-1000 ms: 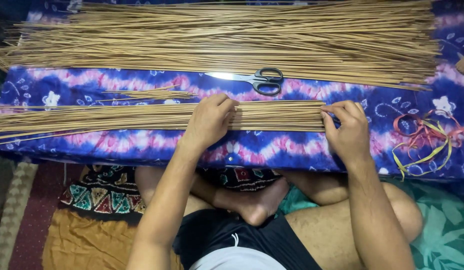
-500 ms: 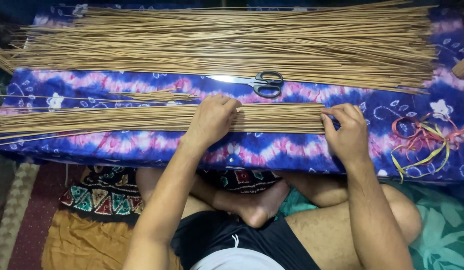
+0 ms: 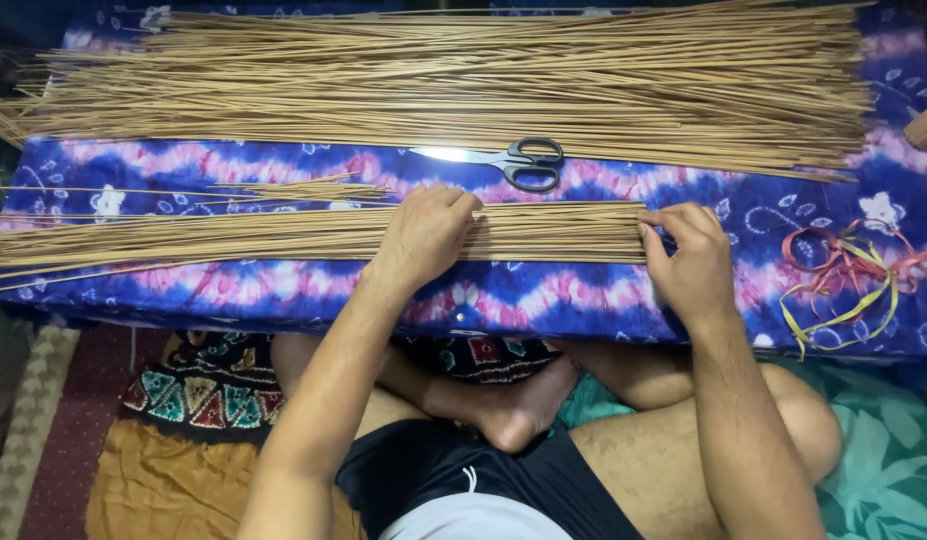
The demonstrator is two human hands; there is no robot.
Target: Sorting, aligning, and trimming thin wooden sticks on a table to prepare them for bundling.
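A flat row of thin tan sticks lies across the middle of the frame, running from the left edge to just right of centre, on a blue and purple tie-dyed cloth. The left hand rests palm down on top of this row near the centre of the frame, fingers curled loosely and pressing the sticks flat; it grips nothing. The right hand, right of centre, is partly closed, its fingertips touching the squared right ends of the sticks; whether it pinches any stick cannot be told.

Just above the row, near the centre, lie scissors with black handles, blades pointing left. A small loose tuft of sticks sits left of them. Across the top of the frame spreads a much larger pile of sticks. At the right edge, well apart from the hands, lies a tangle of red and yellow ribbon.
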